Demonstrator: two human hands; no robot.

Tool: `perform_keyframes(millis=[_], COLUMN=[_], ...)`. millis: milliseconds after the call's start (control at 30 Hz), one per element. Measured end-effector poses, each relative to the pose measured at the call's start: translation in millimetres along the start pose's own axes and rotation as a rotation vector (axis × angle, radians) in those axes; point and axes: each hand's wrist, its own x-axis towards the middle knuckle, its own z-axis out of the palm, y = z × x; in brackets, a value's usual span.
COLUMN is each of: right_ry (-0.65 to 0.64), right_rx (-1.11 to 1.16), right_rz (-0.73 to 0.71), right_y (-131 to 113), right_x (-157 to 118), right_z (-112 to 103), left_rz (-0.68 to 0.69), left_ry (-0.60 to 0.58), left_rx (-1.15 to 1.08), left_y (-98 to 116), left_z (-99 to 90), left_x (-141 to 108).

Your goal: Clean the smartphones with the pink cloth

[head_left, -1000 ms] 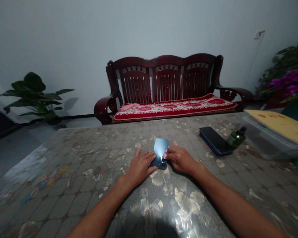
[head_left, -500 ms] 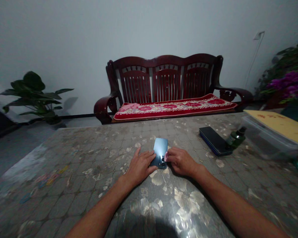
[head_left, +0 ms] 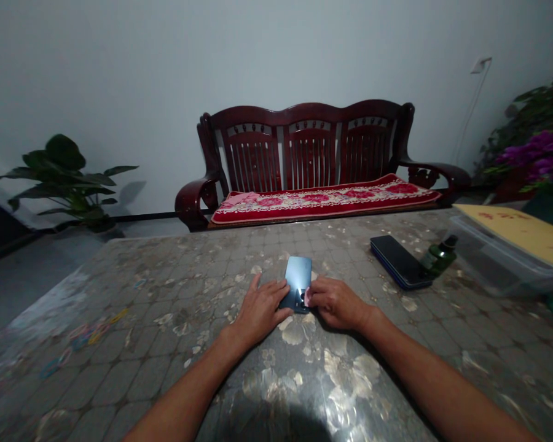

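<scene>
A bluish, shiny smartphone (head_left: 298,270) lies back up on the patterned table, its camera lenses at the end nearer me. My left hand (head_left: 260,307) holds it by the left side, fingertips over that edge and thumb at the near corner. My right hand (head_left: 334,301) is closed in a pinch at the phone's right edge, by the lenses. Between those fingers a small pink piece (head_left: 307,297) shows, pressed against the camera area; most of it is hidden, and I cannot tell whether it is cloth or sponge.
To the right lie a dark flat case (head_left: 399,261), a green bottle (head_left: 439,256) and a clear plastic box (head_left: 498,261) under a yellow sheet (head_left: 516,233). Coloured bands (head_left: 90,331) are scattered at the left. Beyond the table (head_left: 184,258) stands a wooden bench (head_left: 308,147).
My right hand, with the pink piece, has shifted very slightly left over the phone's camera area. My left hand and the phone stay in place.
</scene>
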Motion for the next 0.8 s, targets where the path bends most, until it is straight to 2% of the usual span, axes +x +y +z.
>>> perform_keyframes(millis=[167, 367, 567, 700, 800], right_ry=[0.033, -0.023, 0.013, 0.022, 0.047], right_rx=[-0.040, 0.050, 0.127, 0.134, 0.120], right_rz=[0.070, -0.001, -0.006, -0.006, -0.008], right_y=[1, -1, 3, 6, 8], right_x=[1, 0, -3, -3, -3], right_z=[0, -2, 0, 1, 2], left_rz=[-0.025, -0.060, -0.097, -0.032, 0.109], left_ry=[-0.007, -0.032, -0.079, -0.232, -0.373], left_rx=[0.010, 0.021, 0.058, 0.079, 0.125], left_y=[4, 9, 13, 5, -7], left_z=[-2.3, -5.7, -7.0, -26.6, -45.8], left_x=[1, 1, 2, 15, 35])
